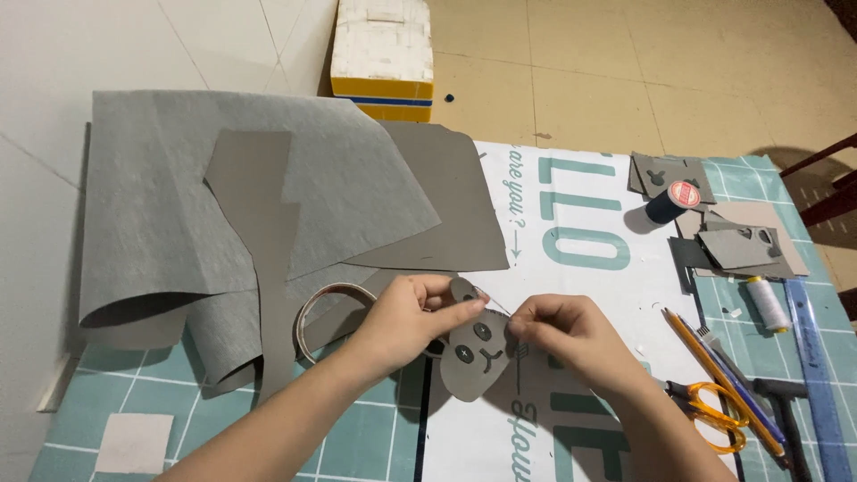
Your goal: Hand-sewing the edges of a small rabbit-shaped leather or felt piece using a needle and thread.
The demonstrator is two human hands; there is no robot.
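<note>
Both hands meet over the middle of the mat. The left hand [406, 321] is curled nearly closed, thumb and fingertips pinching the top edge of a small grey felt animal face [473, 353] with two dark button eyes and a stitched nose. The right hand [562, 330] sits just beside it on the right, its fingers pressed together in a fine pinch at the face's upper right edge; a thin line that may be a needle or thread runs from that pinch, too fine to tell which.

Behind the left hand lies a grey headband [326, 312], curved and partly hidden by the wrist. Further behind and to its left, a large grey felt sheet [178, 187] spreads out, folded over at its near edge, with a cut grey strip [268, 232] lying on top.

Right of the right hand, close to the forearm, lie orange-handled scissors [714, 415], pencils [714, 366] and a blue ruler [817, 375]. Further back are a dark thread spool [669, 203], a pale thread spool [768, 302] and grey felt scraps [741, 245]. Everything rests on a teal gridded cutting mat [357, 437].
</note>
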